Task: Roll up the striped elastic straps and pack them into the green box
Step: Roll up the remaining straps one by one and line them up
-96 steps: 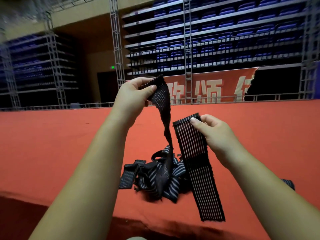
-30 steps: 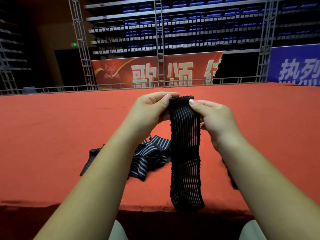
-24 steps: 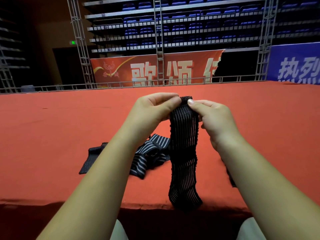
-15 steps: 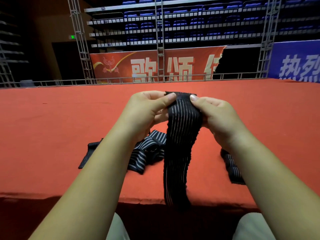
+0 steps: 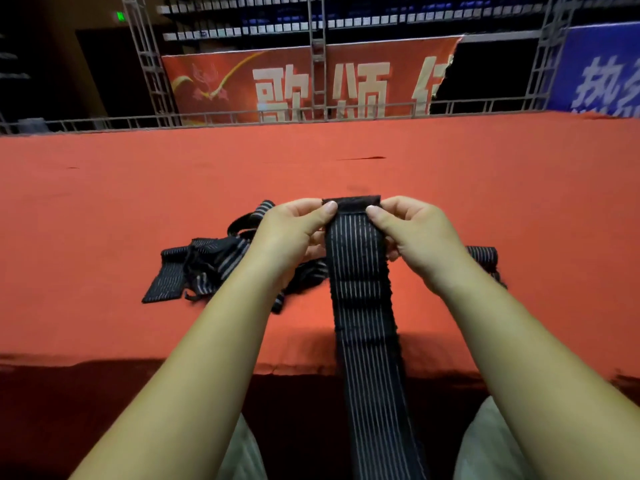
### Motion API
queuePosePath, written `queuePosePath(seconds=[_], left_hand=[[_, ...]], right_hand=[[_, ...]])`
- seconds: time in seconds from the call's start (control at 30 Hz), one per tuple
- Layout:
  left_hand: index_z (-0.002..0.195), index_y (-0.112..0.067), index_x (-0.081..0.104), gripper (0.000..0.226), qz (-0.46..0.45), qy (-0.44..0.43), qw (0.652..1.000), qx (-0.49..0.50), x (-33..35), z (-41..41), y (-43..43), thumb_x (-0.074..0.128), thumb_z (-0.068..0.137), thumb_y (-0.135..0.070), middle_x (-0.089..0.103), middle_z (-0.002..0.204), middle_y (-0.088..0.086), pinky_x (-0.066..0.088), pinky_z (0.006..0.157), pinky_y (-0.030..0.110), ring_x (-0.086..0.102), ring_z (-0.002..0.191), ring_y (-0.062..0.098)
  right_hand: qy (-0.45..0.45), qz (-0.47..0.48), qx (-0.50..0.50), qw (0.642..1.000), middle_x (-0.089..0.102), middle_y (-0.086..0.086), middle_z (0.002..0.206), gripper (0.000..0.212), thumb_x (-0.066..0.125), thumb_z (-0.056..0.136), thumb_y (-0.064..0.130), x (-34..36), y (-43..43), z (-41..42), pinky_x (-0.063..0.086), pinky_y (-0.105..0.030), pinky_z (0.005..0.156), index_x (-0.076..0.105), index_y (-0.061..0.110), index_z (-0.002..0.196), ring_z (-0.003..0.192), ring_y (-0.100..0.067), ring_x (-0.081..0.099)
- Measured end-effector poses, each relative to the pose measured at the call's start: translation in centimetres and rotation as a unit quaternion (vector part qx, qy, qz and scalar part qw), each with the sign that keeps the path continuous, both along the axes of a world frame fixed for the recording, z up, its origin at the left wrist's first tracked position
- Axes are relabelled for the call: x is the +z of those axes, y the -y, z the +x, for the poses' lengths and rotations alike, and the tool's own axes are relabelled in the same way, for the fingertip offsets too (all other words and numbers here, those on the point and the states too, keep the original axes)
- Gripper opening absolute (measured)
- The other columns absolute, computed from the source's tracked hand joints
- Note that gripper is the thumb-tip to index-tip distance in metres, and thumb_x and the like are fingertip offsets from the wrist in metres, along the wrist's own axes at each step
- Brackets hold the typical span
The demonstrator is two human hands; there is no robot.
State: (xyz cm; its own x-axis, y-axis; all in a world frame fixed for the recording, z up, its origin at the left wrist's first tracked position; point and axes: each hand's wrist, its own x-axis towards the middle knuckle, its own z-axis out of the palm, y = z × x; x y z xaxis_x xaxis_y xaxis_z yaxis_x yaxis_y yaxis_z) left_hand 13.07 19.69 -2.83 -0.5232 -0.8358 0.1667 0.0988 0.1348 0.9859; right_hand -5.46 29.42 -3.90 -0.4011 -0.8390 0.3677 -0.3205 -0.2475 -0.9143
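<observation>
A black elastic strap with thin pale stripes hangs from my two hands over the red surface's front edge, down between my knees. My left hand pinches its top left corner and my right hand pinches the top right corner, thumbs on the near face. The strap's top end is folded over into a narrow dark band. A tangled heap of more striped straps lies on the surface behind my left forearm. Another strap end shows behind my right wrist. No green box is in view.
The red carpeted surface stretches far ahead, its front edge close to my lap. Metal railing and truss towers stand at the far side, with a red banner and a blue banner behind.
My hands have come down lower with the strap and the head has tilted down. The strap now hangs straight and flat, with its top end folded over between my thumbs.
</observation>
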Motion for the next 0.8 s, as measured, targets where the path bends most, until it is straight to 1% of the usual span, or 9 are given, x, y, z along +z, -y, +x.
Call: queuePosePath(seconds=[0.03, 0.13, 0.23, 0.33, 0.43, 0.53, 0.67, 0.73, 0.8], left_hand=[[0.112, -0.014, 0.078, 0.015, 0.007, 0.005, 1.0, 0.004, -1.3, -0.4, 0.4, 0.072, 0.104, -0.025, 0.082, 0.107, 0.009, 0.063, 0.075, 0.036, 0.074, 0.086, 0.023], [0.115, -0.011, 0.076, 0.014, 0.008, 0.01, 1.0, 0.02, -4.2, -1.7, 1.5, 0.071, 0.104, -0.019, 0.082, 0.104, 0.009, 0.064, 0.083, 0.044, 0.076, 0.08, 0.019], [0.118, -0.008, 0.075, 0.019, -0.004, 0.018, 0.999, 0.036, -5.9, -3.0, 2.8, 0.072, 0.104, -0.02, 0.08, 0.11, 0.016, 0.064, 0.087, 0.052, 0.075, 0.084, 0.024], [0.117, -0.008, 0.076, 0.017, -0.013, 0.016, 0.999, 0.034, -6.9, -4.3, 3.8, 0.07, 0.105, -0.019, 0.078, 0.101, 0.007, 0.062, 0.076, 0.042, 0.071, 0.083, 0.022], [0.118, -0.01, 0.076, 0.017, -0.032, 0.006, 0.999, 0.031, -8.1, -5.7, 4.6, 0.068, 0.106, -0.019, 0.078, 0.099, 0.002, 0.06, 0.068, 0.03, 0.071, 0.081, 0.016], [0.117, -0.013, 0.077, 0.016, -0.035, -0.002, 0.999, 0.037, -9.1, -7.1, 5.6, 0.067, 0.107, -0.019, 0.079, 0.101, 0.002, 0.059, 0.068, 0.028, 0.072, 0.081, 0.013], [0.115, -0.019, 0.078, 0.015, -0.018, -0.016, 0.999, 0.026, -9.9, -8.6, 6.9, 0.068, 0.106, -0.026, 0.078, 0.106, 0.007, 0.062, 0.077, 0.036, 0.073, 0.087, 0.014], [0.115, -0.021, 0.078, 0.017, -0.018, -0.013, 0.999, 0.022, -10.2, -8.9, 7.1, 0.069, 0.106, -0.033, 0.076, 0.1, 0.002, 0.059, 0.072, 0.031, 0.071, 0.083, 0.012], [0.113, -0.02, 0.079, 0.02, -0.015, -0.017, 1.0, 0.021, -10.5, -9.1, 7.2, 0.069, 0.105, -0.035, 0.075, 0.099, 0.003, 0.058, 0.071, 0.029, 0.071, 0.084, 0.014]], right_hand=[[-0.007, 0.012, -0.01, 1.0, 0.059, 0.012, 0.057, 0.015, 0.071, 0.103, 0.027, -1.1, 0.5, -0.3, 0.043, -0.035, 0.057, 0.075, 0.019, 0.092, 0.052, -0.012, 0.051], [-0.012, 0.032, -0.039, 0.999, 0.064, 0.013, 0.063, 0.011, 0.071, 0.103, 0.027, -3.9, 1.9, -1.1, 0.047, -0.032, 0.057, 0.075, 0.018, 0.098, 0.054, -0.009, 0.054], [-0.009, 0.04, -0.056, 0.998, 0.069, 0.011, 0.071, 0.009, 0.072, 0.102, 0.028, -5.7, 3.3, -2.2, 0.052, -0.034, 0.059, 0.075, 0.019, 0.1, 0.059, -0.009, 0.059], [0.002, 0.043, -0.057, 0.997, 0.073, 0.011, 0.077, 0.009, 0.07, 0.103, 0.028, -6.8, 4.4, -3.4, 0.055, -0.037, 0.064, 0.077, 0.021, 0.103, 0.066, -0.01, 0.063], [0.008, 0.035, -0.064, 0.997, 0.073, 0.013, 0.077, 0.01, 0.069, 0.104, 0.027, -8.0, 5.4, -4.5, 0.055, -0.037, 0.066, 0.077, 0.022, 0.103, 0.067, -0.009, 0.064], [0.022, 0.026, -0.07, 0.997, 0.072, 0.013, 0.073, 0.01, 0.067, 0.105, 0.023, -8.8, 6.3, -5.4, 0.053, -0.028, 0.061, 0.077, 0.021, 0.105, 0.064, -0.006, 0.063], [0.046, 0.026, -0.066, 0.996, 0.073, 0.005, 0.072, 0.009, 0.068, 0.105, 0.022, -9.5, 7.5, -6.4, 0.055, -0.034, 0.06, 0.076, 0.02, 0.103, 0.065, -0.012, 0.067], [0.039, 0.029, -0.067, 0.997, 0.071, 0.002, 0.072, 0.01, 0.068, 0.105, 0.023, -10.0, 7.7, -6.8, 0.052, -0.034, 0.06, 0.077, 0.019, 0.104, 0.063, -0.014, 0.065], [0.037, 0.032, -0.058, 0.997, 0.07, 0.001, 0.072, 0.01, 0.068, 0.105, 0.023, -10.5, 7.6, -6.9, 0.051, -0.036, 0.061, 0.077, 0.019, 0.106, 0.063, -0.015, 0.064]])
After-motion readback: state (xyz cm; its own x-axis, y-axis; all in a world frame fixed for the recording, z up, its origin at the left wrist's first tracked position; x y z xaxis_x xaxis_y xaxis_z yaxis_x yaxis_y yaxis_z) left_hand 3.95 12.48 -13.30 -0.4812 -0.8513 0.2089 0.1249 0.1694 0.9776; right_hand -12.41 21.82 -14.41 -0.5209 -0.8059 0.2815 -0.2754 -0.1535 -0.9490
